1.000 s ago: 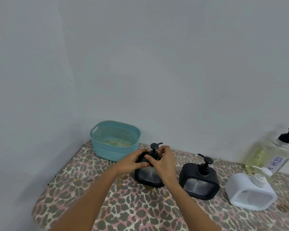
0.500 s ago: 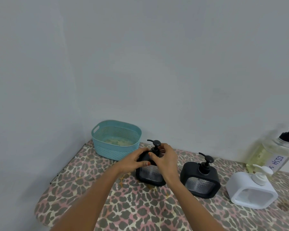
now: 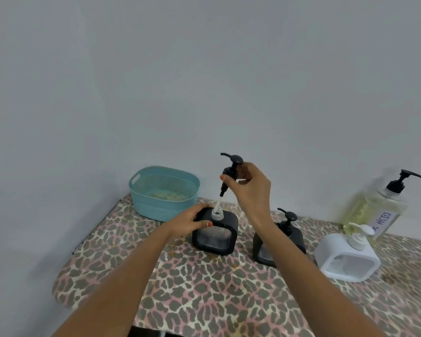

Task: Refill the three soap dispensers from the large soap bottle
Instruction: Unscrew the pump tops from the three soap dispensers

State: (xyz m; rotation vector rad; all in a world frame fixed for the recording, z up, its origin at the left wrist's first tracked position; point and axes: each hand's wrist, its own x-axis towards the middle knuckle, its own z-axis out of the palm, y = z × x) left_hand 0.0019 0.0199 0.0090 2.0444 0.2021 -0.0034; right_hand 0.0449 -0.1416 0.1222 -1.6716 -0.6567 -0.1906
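Observation:
A black square soap dispenser (image 3: 215, 237) stands on the leopard-print surface with its clear neck uncovered. My left hand (image 3: 192, 220) grips its upper left corner. My right hand (image 3: 249, 188) pinches its black pump head (image 3: 231, 170), lifted above the neck with the clear tube's tip still in the opening. A second black dispenser (image 3: 288, 233) stands to the right, partly behind my right forearm. A white dispenser (image 3: 348, 259) sits further right. The large clear soap bottle (image 3: 377, 210) with yellowish liquid and a black pump stands at the back right.
A teal plastic basket (image 3: 164, 192) sits at the back left by the wall. The leopard-print covered table (image 3: 204, 288) ends in a rounded left edge (image 3: 61, 285). Grey walls close the back and left sides.
My right hand has lifted the pump head up out of the left black dispenser, drawing the tube nearly free. My left hand stays on the dispenser body.

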